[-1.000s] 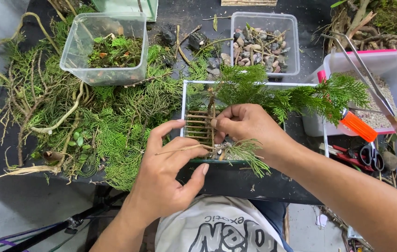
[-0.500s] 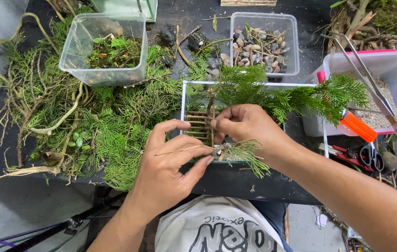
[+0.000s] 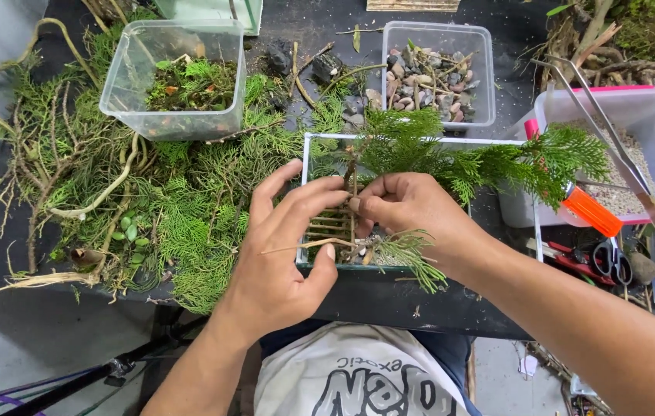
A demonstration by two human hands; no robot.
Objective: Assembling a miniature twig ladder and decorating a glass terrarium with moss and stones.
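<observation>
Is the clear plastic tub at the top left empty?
No, the clear tub holds dark soil and green plant pieces, standing among the cut green fronds.

Three packages of clear plastic show, with no labels, signs or screens among them. A square clear tub (image 3: 175,75) holding greenery and soil stands at about ten o'clock, and a second clear tub (image 3: 440,68) filled with small stones and twigs stands at about one o'clock. At three o'clock sits a larger translucent storage box (image 3: 654,131) with a pink rim, pale gravel inside it.
</observation>
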